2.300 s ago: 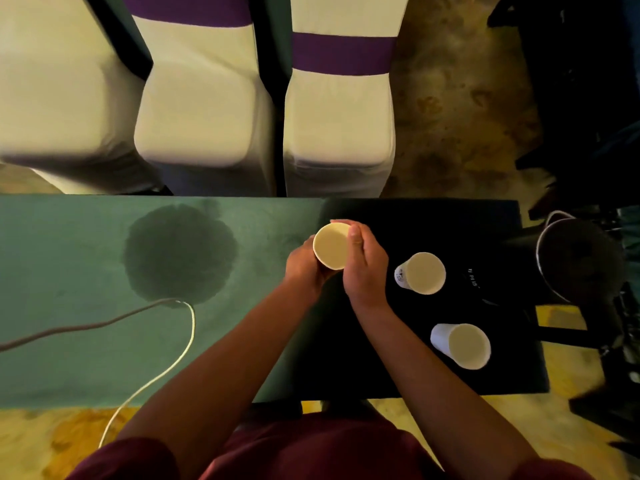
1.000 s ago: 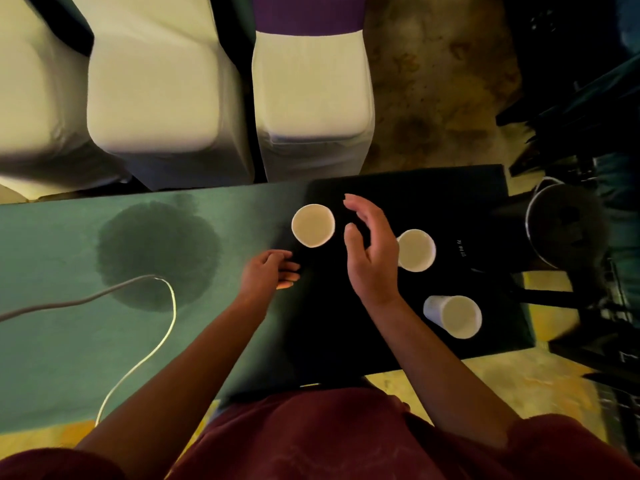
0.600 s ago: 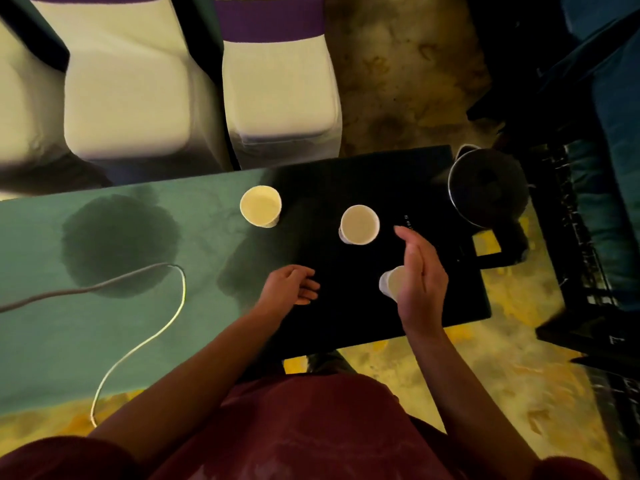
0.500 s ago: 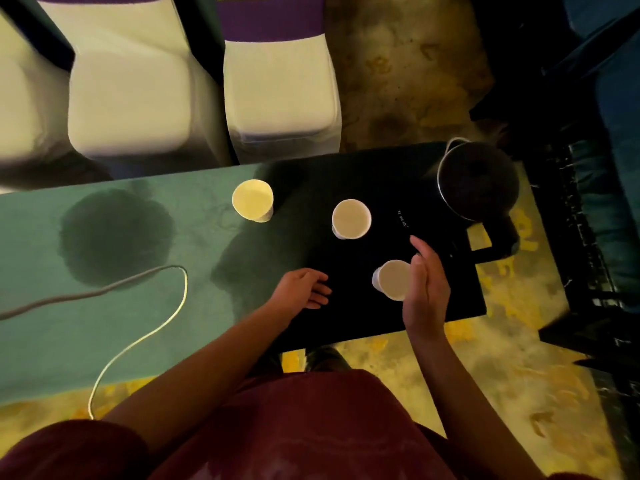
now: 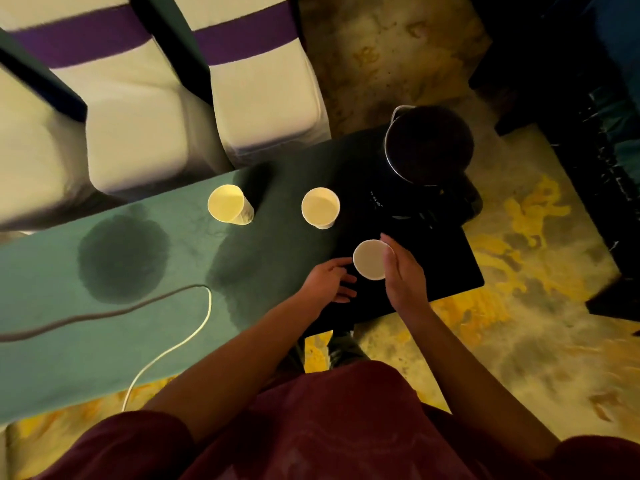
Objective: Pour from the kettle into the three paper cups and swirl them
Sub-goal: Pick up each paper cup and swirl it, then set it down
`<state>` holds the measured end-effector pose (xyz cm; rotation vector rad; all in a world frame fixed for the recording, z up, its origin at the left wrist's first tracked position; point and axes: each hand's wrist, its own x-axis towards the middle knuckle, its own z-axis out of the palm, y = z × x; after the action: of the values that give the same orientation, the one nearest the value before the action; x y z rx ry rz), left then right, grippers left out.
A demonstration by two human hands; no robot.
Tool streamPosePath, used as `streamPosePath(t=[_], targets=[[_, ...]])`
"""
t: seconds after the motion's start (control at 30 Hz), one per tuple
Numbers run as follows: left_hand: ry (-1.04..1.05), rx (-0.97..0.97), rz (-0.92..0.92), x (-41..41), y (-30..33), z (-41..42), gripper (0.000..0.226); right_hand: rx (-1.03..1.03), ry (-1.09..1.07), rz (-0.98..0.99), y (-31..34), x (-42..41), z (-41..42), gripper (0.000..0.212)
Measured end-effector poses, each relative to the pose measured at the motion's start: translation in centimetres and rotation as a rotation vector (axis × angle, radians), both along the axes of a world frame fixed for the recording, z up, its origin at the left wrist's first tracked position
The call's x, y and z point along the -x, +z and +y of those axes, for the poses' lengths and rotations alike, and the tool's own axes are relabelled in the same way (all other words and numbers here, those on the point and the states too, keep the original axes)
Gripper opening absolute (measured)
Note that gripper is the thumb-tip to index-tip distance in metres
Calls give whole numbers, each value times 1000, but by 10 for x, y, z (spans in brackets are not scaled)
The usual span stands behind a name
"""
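Nearest the camera, low in the frame, a person in a dark maroon top [image 5: 311,427] is reaching both bare arms up toward the middle. The right hand [image 5: 403,275] is wrapping its thumb and fingers round the near white paper cup [image 5: 370,259], just right of centre on the black mat [image 5: 446,265]. The left hand [image 5: 327,280] is sitting just beside that cup with fingers loosely spread, gripping nothing; can't tell if the fingertips are actually touching the cup.

What could go wrong here: thin paper cups are squishy, so squeezing hard while swirling could buckle the wall and slosh liquid over the rim. The teal tablecloth [image 5: 69,341] is already showing a big dark round wet-looking patch [image 5: 123,258] at left, and a pale cable [image 5: 180,344] is snaking across it, so a spill running that way looks like bad news. Can't tell how full any cup is from above.

Further up, the middle white paper cup [image 5: 320,207] and the left yellowish paper cup [image 5: 229,205] are standing upright, well apart from each other, round mouths open. Beyond them at upper right, the dark round kettle [image 5: 429,147] with a shiny metal rim is sitting at the table's far corner, untouched. At the top left, white fabric-covered chairs [image 5: 145,109] with purple bands are lining the far edge, over a mottled yellow-brown carpet [image 5: 519,323].
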<state>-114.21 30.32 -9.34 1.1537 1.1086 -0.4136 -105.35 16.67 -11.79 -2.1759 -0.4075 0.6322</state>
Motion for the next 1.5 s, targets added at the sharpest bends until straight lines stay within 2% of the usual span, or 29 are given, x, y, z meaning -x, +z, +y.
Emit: streamPosePath(t=[0.27,0.47,0.63,0.77,0.87,0.93,1.1,1.23,1.37,1.43,1.5], targets=[[59,21,18,-8,11,-12,35,48,106,-61,1,-12,-2,48],[290,95,21,-15,17,-15,37,12,161,-122,21,-11,0,44],[516,210,-41,-14,28,-11,19,-28,187,-157,52,-3,16,42],[711,327,-140,-9,44,-3,41,-86,218,-177,77,8,37,42],[740,300,-216,2,56,7,18,-127,250,-202,91,15,55,41],[899,383,-237,12,66,19,13,-166,251,-201,101,24,70,38],[977,377,-315,39,81,50,20,-329,227,18,120,57,114,28],[1008,377,-373,70,85,84,15,-479,133,220,132,94,159,34],[1005,383,-416,103,89,125,19,-540,71,265,132,128,200,36],[979,385,-396,125,87,149,18,-540,46,270,126,149,223,33],[935,368,-351,145,88,173,26,-551,27,258,120,167,244,35]])
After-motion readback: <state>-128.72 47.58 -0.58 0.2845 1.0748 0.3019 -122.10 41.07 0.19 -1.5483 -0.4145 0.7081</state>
